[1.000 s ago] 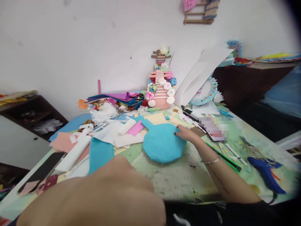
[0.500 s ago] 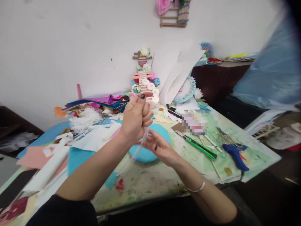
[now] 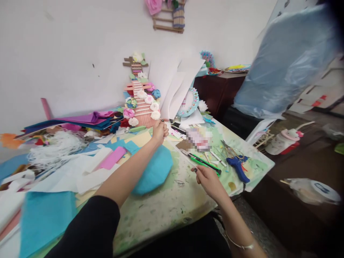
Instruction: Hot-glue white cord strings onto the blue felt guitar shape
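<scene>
My left hand is raised over the far side of the table, its fingers closed on one end of some thin white string. Lower and to the right, my right hand pinches the other end. Between the two hands the string runs taut on a slant. Under my left forearm lies a round blue padded disc, partly covered by the arm. A green utility knife rests just beyond my right hand.
A tangle of white string lies at left among coloured paper sheets. Scissors and a blue glue gun are near the right edge. A flower-trimmed stick craft leans on the wall, beside standing white paper.
My hands have moved apart, the right one down and to the right, stretching the string between them. The right fingers, spread before, are now closed. The view has turned right.
</scene>
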